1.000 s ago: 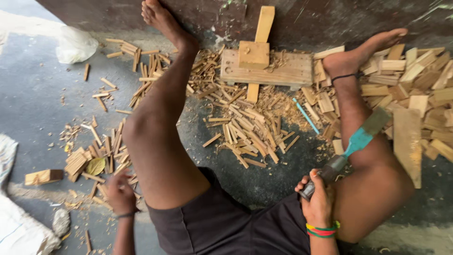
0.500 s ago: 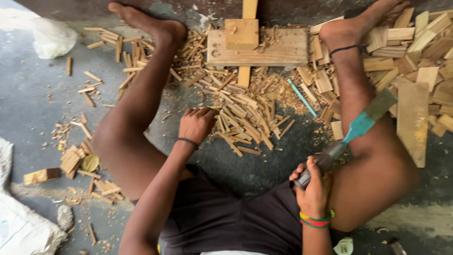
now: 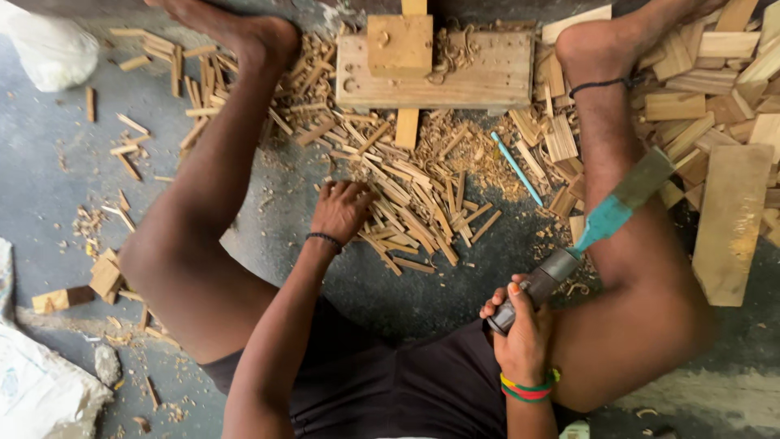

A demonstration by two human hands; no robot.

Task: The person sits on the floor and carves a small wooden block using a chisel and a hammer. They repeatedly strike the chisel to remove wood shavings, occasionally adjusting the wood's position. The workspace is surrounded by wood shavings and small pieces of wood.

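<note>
I sit on the floor with my legs spread. My left hand [image 3: 340,209] reaches down, fingers spread, onto a pile of thin split wood sticks [image 3: 414,207] between my legs. My right hand [image 3: 520,319] grips the grey handle of a chopping blade [image 3: 605,215] with a teal and dark head, which rests across my right thigh. A wooden block [image 3: 443,69] with a smaller square block on top lies at the far side, between my feet.
Larger wood slabs and offcuts [image 3: 723,138] pile up on the right. A thin light-blue stick [image 3: 516,168] lies among shavings. Small wood pieces [image 3: 101,276] scatter on the grey floor at left, with white sacks [image 3: 41,390] at the left edge.
My left hand has come from the wood bits at my left side over my thigh to the stick pile between my legs. The view has tilted downward. The right hand keeps hold of the blade.
</note>
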